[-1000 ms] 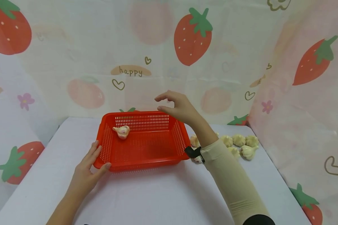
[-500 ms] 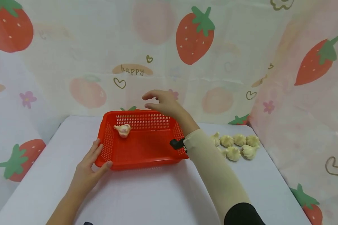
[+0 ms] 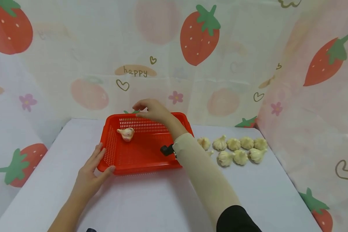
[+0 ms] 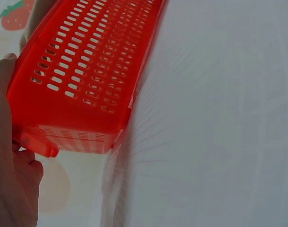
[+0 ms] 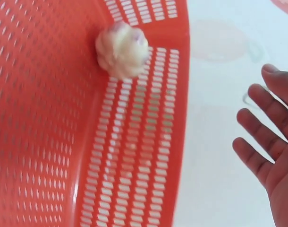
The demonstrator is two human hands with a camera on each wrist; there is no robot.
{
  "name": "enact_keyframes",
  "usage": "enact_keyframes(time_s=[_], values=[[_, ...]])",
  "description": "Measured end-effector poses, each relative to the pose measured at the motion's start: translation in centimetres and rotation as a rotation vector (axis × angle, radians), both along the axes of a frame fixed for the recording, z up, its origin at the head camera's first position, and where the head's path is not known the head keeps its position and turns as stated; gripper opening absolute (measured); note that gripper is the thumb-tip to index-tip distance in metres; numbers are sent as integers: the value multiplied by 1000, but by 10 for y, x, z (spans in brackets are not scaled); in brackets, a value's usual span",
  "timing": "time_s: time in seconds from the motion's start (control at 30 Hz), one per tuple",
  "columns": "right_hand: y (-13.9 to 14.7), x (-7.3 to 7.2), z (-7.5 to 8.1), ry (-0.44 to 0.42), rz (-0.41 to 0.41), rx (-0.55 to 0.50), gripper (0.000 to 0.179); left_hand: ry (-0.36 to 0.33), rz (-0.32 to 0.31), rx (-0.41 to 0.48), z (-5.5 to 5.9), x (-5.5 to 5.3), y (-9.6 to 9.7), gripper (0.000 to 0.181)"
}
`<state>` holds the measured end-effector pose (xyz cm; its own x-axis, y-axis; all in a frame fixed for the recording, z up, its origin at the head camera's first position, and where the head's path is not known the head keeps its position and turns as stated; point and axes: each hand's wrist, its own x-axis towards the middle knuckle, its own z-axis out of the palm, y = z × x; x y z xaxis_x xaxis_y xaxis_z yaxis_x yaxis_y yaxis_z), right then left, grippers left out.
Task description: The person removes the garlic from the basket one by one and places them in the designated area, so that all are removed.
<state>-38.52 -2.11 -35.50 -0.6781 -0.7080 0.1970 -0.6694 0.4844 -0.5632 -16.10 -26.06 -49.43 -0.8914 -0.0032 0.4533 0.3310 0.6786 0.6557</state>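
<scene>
A red plastic basket (image 3: pixel 150 151) with slotted walls stands on the white table. One garlic bulb (image 3: pixel 127 134) lies inside it at the back left; the right wrist view shows this garlic bulb (image 5: pixel 121 51) against the wall. My left hand (image 3: pixel 88 178) grips the basket's front left corner, the thumb on the front rim and the fingers along the left side. In the left wrist view, fingertips (image 4: pixel 26 161) curl beneath the rim. Above the back rim hovers my right hand (image 3: pixel 153 111), fingers loosely bent and parted, with nothing between them.
To the right of the basket, several garlic bulbs (image 3: pixel 233 144) are set out in two rows, partly hidden by the right sleeve (image 3: pixel 203 174). A strawberry-print cloth (image 3: pixel 235 42) hangs behind and beside the white table (image 3: pixel 150 203).
My right hand has moved left over the basket and dropped slightly, uncovering more garlic bulbs on the right. The left hand, basket and the bulb inside it have stayed put.
</scene>
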Motion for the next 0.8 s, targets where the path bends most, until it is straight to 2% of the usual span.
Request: enact_keyframes(time_s=[0.2, 0.43, 0.67, 0.8], values=[[-25, -1, -14, -35, 39, 47, 35, -17, 6, -4, -2, 0, -1, 81], [-37, -1, -34, -24, 30, 63, 35, -10, 2, -5, -2, -1, 0, 81], [-41, 2, -53, -143, 5, 97, 36, -13, 2, -11, -2, 1, 1, 80], [-45, 0, -56, -132, 10, 112, 37, -6, 8, -11, 0, 1, 0, 81]])
